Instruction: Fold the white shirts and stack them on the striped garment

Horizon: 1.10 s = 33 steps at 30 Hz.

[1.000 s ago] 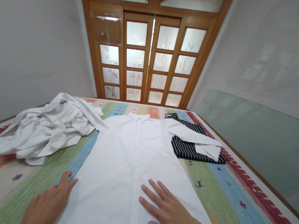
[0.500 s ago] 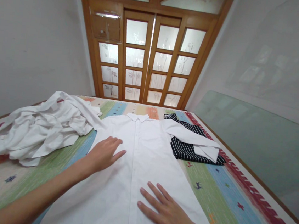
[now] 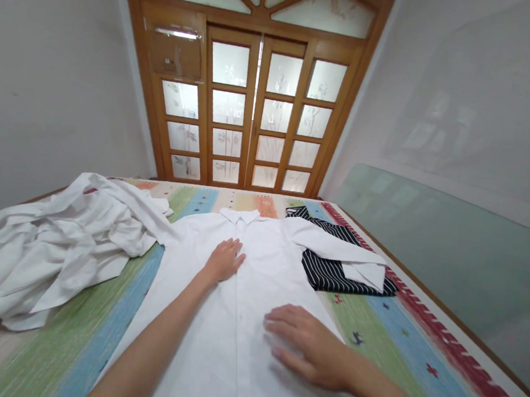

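Observation:
A white button-up shirt [image 3: 267, 268] lies front side up and spread out, its collar toward the doors. My left hand [image 3: 225, 259] rests on the upper chest of the shirt near the button placket, fingers extended, holding nothing. Lower on the right half of the shirt is my right hand [image 3: 304, 341], slightly blurred, its fingers stretched out and the thumb apart. Whether it touches the cloth I cannot tell. The shirt's right-hand sleeve lies across a folded black-and-white striped garment [image 3: 333, 275]. Its left-hand sleeve runs toward a crumpled white pile of clothes.
The crumpled pile of white clothes [image 3: 65, 247] sits at the left. Beneath everything is a striped, patterned bedspread [image 3: 390, 357]. A pale green board [image 3: 433, 222] borders the right side, and wooden glass-paned doors [image 3: 255, 109] stand beyond the far edge.
My left hand has moved right and forward to the placket. My right hand has moved slightly forward and turned. The view has shifted a little.

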Each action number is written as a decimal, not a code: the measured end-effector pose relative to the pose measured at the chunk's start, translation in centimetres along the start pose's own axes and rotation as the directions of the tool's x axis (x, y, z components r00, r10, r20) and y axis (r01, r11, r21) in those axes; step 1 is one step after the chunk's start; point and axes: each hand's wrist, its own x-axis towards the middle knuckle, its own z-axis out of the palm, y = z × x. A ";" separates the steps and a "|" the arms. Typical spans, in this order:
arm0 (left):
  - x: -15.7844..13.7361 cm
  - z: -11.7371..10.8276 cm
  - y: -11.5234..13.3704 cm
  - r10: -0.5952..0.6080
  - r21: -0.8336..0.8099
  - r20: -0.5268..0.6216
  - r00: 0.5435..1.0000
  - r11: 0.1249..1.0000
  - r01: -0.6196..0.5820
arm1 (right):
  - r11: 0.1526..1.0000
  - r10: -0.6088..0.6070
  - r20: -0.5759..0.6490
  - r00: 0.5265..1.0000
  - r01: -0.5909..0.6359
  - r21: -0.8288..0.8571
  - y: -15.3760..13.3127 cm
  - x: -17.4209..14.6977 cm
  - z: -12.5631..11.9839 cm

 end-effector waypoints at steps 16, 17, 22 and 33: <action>0.3 0.4 -0.3 -0.034 -0.095 -0.080 0.996 0.995 0.026 | 0.780 0.553 -0.262 0.791 -0.602 -0.169 19.4 20.9 3.4; 0.3 0.4 -0.3 -0.038 -0.101 -0.083 0.996 0.994 0.029 | 0.773 0.560 -0.253 0.789 -0.607 -0.182 19.8 21.1 3.5; 0.5 0.4 -0.2 -0.044 -0.109 -0.091 0.995 0.993 0.034 | 0.759 0.565 -0.232 0.792 -0.609 -0.229 20.6 21.4 3.5; 0.5 0.4 -0.1 -0.048 -0.122 -0.115 0.992 0.992 0.034 | 0.731 0.606 -0.179 0.775 -0.631 -0.260 21.2 22.4 3.2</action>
